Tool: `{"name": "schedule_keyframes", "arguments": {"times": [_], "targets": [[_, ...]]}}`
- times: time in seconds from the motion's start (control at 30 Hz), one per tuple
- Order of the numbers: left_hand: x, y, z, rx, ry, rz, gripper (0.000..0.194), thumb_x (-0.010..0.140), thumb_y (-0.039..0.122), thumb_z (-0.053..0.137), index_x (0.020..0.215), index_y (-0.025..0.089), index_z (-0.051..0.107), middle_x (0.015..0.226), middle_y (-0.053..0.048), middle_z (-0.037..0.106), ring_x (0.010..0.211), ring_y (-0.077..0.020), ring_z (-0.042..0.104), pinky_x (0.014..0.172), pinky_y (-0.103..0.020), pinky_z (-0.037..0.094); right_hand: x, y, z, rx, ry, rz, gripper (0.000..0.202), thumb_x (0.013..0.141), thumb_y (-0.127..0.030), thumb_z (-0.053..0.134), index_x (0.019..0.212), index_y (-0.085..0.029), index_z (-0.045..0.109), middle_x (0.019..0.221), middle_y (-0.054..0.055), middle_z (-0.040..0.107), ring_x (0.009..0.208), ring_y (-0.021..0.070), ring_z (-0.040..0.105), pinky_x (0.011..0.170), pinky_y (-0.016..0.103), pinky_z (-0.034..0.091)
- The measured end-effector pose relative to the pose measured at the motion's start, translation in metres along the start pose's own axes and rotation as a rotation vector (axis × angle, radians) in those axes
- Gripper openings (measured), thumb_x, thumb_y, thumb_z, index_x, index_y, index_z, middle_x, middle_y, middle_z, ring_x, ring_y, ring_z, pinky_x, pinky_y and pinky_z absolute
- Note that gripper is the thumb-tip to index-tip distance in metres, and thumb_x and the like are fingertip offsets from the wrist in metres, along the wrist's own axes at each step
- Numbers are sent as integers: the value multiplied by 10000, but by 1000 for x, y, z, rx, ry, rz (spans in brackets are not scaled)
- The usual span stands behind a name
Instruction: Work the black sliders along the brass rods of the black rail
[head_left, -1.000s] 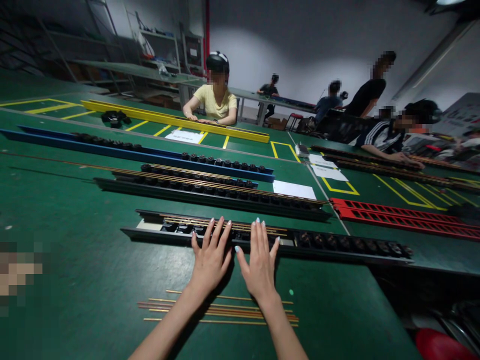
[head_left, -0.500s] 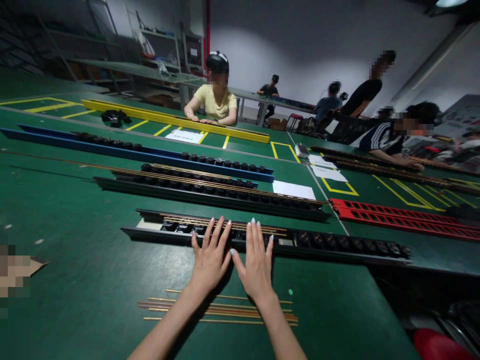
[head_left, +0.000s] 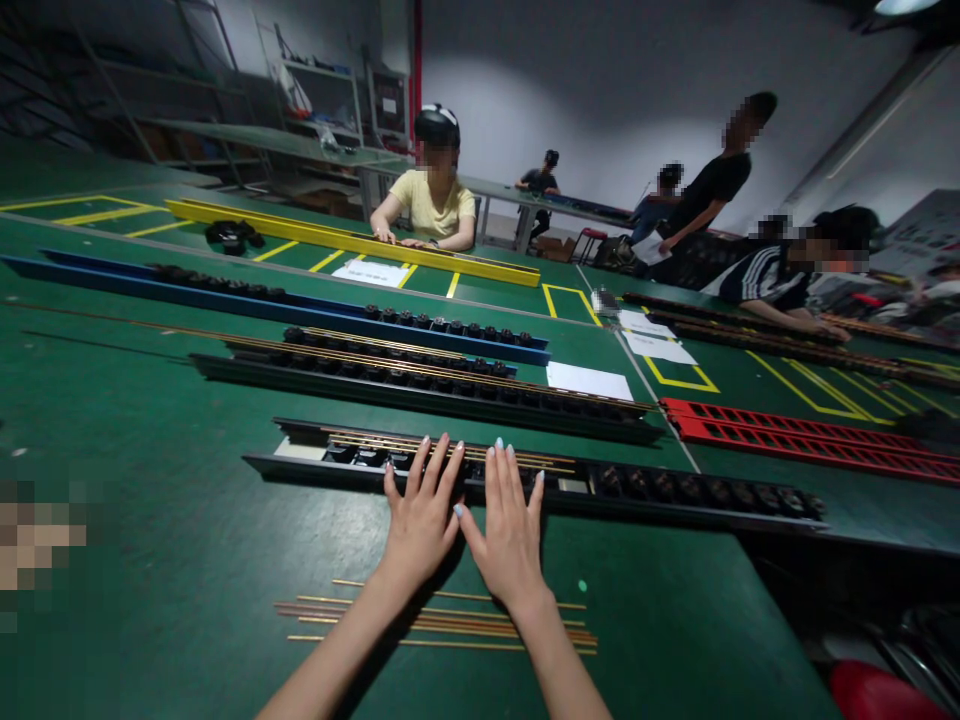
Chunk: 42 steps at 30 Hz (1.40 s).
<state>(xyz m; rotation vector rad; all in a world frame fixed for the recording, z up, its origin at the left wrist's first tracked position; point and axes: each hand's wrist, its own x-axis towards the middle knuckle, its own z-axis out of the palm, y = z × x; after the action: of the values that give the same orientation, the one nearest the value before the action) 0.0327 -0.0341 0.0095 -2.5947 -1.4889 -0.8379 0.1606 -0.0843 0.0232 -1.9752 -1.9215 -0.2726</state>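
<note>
Side by side, my left hand point(head_left: 421, 515) and my right hand point(head_left: 506, 530) lie flat across the middle of a long black channel point(head_left: 296, 472) on the green table. The fingers of both are stretched out, with the left ones spread wider. Thin brass-coloured rods point(head_left: 555, 463) run lengthwise over the channel beneath my fingertips. Black parts point(head_left: 675, 488) fill the channel's right end in a row, and more dark parts show on the left. Several loose brass-coloured rods point(head_left: 450, 628) rest on the table under my forearms.
Beyond are another black channel point(head_left: 420, 398) with long rods, a blue channel point(head_left: 300, 311), a yellow channel point(head_left: 360, 241) and a red slotted rail point(head_left: 787, 437). A person in a yellow top point(head_left: 433, 205) sits opposite. A red stool point(head_left: 874, 690) stands at the lower right.
My right hand has shifted slightly left, toward my left hand, which stays put. In the background, a standing person in black has moved a little left, and a white sheet shows at their hand.
</note>
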Motion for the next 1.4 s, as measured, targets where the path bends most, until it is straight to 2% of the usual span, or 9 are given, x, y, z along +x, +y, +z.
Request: {"name": "schedule_keyframes", "arguments": {"times": [0.17,0.37,0.5,0.67,0.77,0.9,1.03,1.27,1.4], "targets": [[0,1,-1,9,4,6,647,893,263,428,1486,295,169,1529,-71,325,1426,-253,236,1137,-555,-6,0,-1,2,16,-8,-16,664,968,-474,290,1506,-182,31,1545,92,236,1442,214,173,1147,551,74],[4,2,-4,4,46,42,642,916,265,388,1496,247,113,1496,-105,376,1405,-236,294,1141,-525,-47,1,-2,4,28,-22,18,637,971,-478,268,1505,-192,73,1540,91,255,1439,220,188,1143,560,95],[6,4,-3,-30,27,107,623,924,311,388,1494,245,143,1476,-103,404,1387,-222,330,1139,-487,-105,1,0,2,52,-68,6,639,968,-497,259,1502,-176,115,1548,86,223,1442,216,177,1148,554,60],[7,6,-4,-45,38,94,604,929,317,376,1490,246,164,1469,-94,414,1373,-214,353,1137,-474,-121,1,0,3,62,-75,11,630,971,-496,253,1500,-176,132,1553,77,203,1446,208,155,1148,550,29],[6,6,-4,-33,45,94,626,923,311,394,1492,245,142,1477,-88,406,1383,-216,336,1139,-479,-107,1,0,3,61,-72,14,621,975,-481,252,1501,-177,126,1552,79,205,1446,207,155,1146,553,28],[2,1,-3,15,65,11,657,911,311,419,1496,243,126,1501,-99,368,1418,-259,259,1140,-534,-39,1,0,1,50,-60,15,628,973,-482,261,1503,-185,102,1545,85,235,1441,215,177,1144,566,57],[2,-3,-2,41,54,-8,675,917,325,412,1500,231,84,1502,-105,365,1410,-263,277,1134,-561,-47,2,-1,1,52,-58,7,640,970,-494,261,1503,-189,80,1544,85,238,1438,220,189,1138,579,80],[3,-1,-1,47,43,-12,661,918,335,413,1501,228,120,1501,-115,368,1408,-266,281,1135,-569,-26,2,-1,0,54,-58,13,641,971,-488,260,1503,-189,66,1544,87,240,1439,220,186,1138,580,88],[2,-3,-3,54,98,-49,688,914,352,428,1504,210,103,1518,-138,328,1414,-275,264,1134,-568,15,2,0,-1,62,-62,19,637,972,-490,255,1504,-192,69,1548,81,226,1442,212,176,1140,581,74]]}}
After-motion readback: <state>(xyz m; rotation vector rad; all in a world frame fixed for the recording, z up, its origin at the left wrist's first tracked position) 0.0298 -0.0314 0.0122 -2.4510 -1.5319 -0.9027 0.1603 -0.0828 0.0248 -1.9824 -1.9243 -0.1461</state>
